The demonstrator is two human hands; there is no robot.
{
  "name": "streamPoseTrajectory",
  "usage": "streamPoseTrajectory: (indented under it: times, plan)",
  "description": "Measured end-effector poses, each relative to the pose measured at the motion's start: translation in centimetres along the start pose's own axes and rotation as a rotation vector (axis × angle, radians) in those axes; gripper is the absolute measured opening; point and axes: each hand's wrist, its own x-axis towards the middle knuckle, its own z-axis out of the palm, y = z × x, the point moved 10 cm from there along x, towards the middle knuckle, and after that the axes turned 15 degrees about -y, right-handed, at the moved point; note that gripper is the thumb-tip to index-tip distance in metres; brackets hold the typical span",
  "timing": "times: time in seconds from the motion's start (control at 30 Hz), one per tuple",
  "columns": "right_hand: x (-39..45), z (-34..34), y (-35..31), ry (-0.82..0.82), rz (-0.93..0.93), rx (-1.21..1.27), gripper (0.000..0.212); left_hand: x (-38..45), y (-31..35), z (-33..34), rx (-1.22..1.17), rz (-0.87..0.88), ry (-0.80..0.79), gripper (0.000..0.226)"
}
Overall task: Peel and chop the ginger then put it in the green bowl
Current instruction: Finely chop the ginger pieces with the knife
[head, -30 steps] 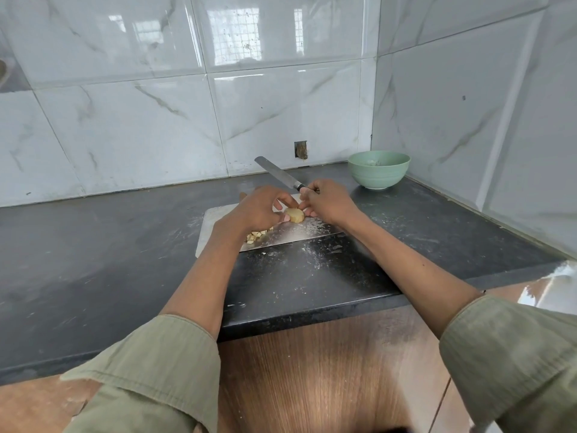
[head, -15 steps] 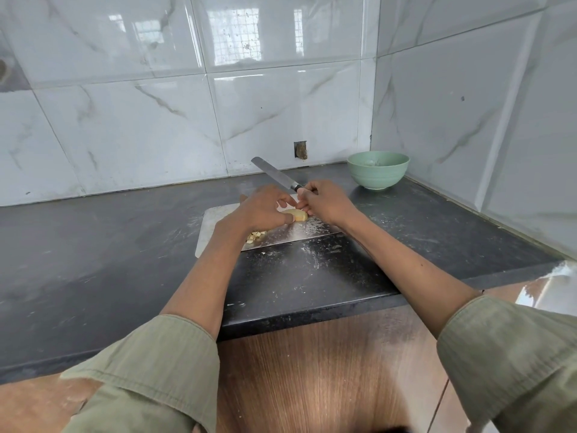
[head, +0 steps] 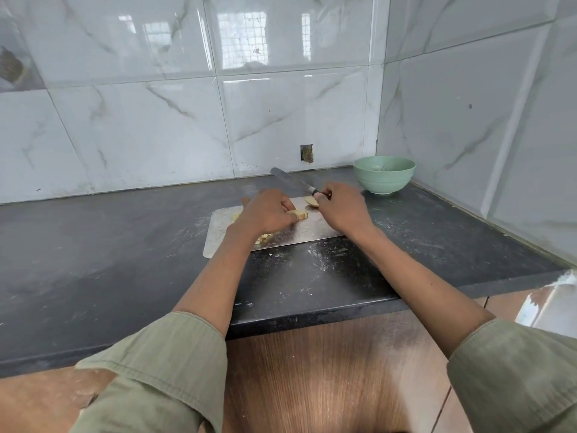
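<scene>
On the steel cutting board (head: pixel 315 231), my left hand (head: pixel 265 210) pinches a pale peeled ginger piece (head: pixel 301 215) against the board. My right hand (head: pixel 342 206) grips the knife (head: pixel 288 179) by its handle, the blade pointing up and back to the left. A second ginger slice (head: pixel 311 200) lies by my right fingers; I cannot tell whether they touch it. Chopped ginger bits (head: pixel 264 237) lie under my left wrist, partly hidden. The green bowl (head: pixel 384 175) stands at the back right corner.
The dark countertop (head: pixel 109 245) runs wide to the left of the board and has white smears near its front edge. Tiled walls close off the back and the right side. A wooden cabinet front (head: pixel 327 370) lies below the counter edge.
The ginger now lies in two pieces: one stays under my left fingers, the other has shifted right beside my right hand. My hands have drawn slightly apart.
</scene>
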Motion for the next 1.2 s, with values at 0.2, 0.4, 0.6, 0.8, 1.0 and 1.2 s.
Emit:
streamPoseTrajectory:
  times: [0.2,0.4,0.6,0.8,1.0,1.2]
  plan:
    - [-3.0,-0.1,0.3,0.078,0.03,-0.204,0.03,-0.6,0.7,0.0,0.04,0.012,0.01,0.028]
    - [-5.1,0.4,-0.6,0.101,0.027,-0.263,0.02,-0.8,1.3,-0.1,0.054,0.038,0.004,0.025]
    - [-5.8,0.9,-1.7,0.068,0.038,-0.37,0.024,-0.9,1.3,-0.1,0.098,0.026,0.011,0.02]
    - [-6.0,1.1,-2.4,0.071,-0.002,-0.395,0.026,-0.5,0.6,0.0,0.093,-0.014,0.03,0.016]
    - [-6.4,0.8,-3.0,0.114,-0.039,-0.414,0.024,-0.4,0.8,-0.1,0.112,0.005,0.039,0.02]
    - [-6.4,1.3,-3.3,0.09,-0.047,-0.417,0.025,-0.7,0.8,-0.1,0.094,0.021,0.04,0.016]
